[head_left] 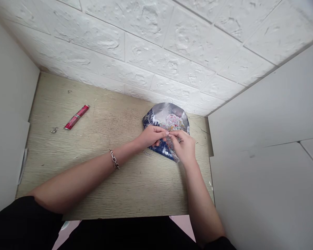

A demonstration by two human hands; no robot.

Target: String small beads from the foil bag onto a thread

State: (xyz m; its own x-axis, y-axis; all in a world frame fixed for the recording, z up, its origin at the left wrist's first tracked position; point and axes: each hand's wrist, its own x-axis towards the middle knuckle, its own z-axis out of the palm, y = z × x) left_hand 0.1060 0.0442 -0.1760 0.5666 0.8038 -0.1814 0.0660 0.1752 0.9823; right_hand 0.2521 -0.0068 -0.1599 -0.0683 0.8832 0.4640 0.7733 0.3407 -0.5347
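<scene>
An opened blue and silver foil bag (160,110) lies on the table near the wall, with many small clear and coloured beads (173,121) on its silver inside. Over the beads, my left hand (153,134) reaches in from the left, its thumb and forefinger pinched together. My right hand (184,144) meets it fingertip to fingertip, also in a pinch. Whatever sits between the fingertips is too small to make out. A silver chain bracelet (114,159) circles my left wrist.
On the wooden table (106,121), a red wrapped stick-shaped packet (77,117) lies to the left. Small shiny bits (54,130) are near it. A white brick-pattern wall (138,52) closes off the back, with pale panels (255,139) on both sides.
</scene>
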